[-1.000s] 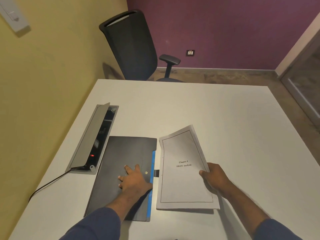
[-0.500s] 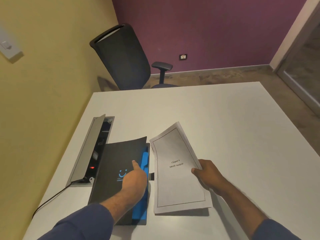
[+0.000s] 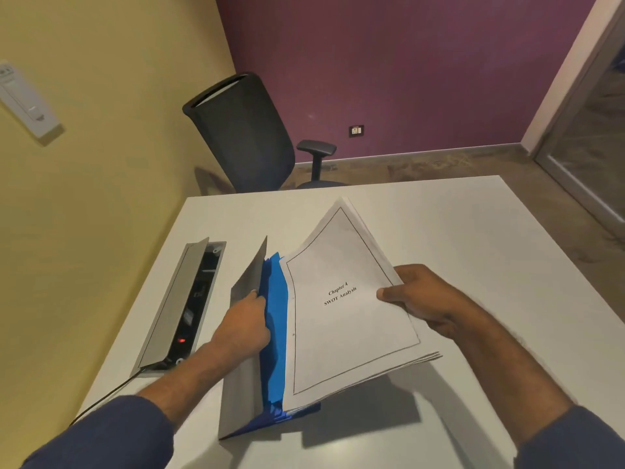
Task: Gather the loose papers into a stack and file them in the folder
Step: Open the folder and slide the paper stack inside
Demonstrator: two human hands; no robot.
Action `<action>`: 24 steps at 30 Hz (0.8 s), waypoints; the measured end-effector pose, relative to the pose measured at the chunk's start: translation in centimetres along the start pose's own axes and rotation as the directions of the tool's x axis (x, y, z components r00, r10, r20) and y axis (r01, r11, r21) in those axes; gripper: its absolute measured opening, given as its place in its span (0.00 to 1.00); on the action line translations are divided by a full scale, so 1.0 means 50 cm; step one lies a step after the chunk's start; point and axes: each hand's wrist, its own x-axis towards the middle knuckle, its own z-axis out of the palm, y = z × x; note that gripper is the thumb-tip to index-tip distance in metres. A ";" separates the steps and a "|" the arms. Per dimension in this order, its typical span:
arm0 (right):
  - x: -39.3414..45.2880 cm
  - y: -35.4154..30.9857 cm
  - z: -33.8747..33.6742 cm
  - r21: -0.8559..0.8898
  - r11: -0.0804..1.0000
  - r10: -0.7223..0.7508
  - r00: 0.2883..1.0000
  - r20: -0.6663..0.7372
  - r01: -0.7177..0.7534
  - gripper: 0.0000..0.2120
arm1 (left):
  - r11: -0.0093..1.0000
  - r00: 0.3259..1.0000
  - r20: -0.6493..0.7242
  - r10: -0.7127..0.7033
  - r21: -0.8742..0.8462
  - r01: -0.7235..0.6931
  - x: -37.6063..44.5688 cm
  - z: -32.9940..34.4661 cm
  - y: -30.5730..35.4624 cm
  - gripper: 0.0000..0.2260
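Observation:
A stack of white papers [image 3: 341, 319], its top sheet printed "Chapter 4 SWOT Analysis", is lifted off the white table [image 3: 473, 231] and tilted, its left edge over the folder's blue inside. My right hand [image 3: 426, 299] grips the stack by its right edge. The folder [image 3: 274, 333] lies at the table's left, with blue pockets showing. Its dark cover [image 3: 247, 282] stands nearly upright, held open at the edge by my left hand [image 3: 243, 326].
An open cable box [image 3: 182, 306] with a raised grey lid and a red light is set into the table left of the folder; a black cable runs from it. A dark office chair [image 3: 247, 137] stands beyond the far edge. A yellow wall is close on the left.
My left hand has swung the folder cover from flat to nearly upright. My right hand has lifted the paper stack off the table and brought it left over the open folder.

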 end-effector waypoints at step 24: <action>0.051 -0.130 0.236 -0.618 0.785 -0.064 0.990 -0.129 -0.030 0.12 | 0.965 0.999 0.015 0.052 -0.259 -0.047 -0.036 -0.031 0.054 0.25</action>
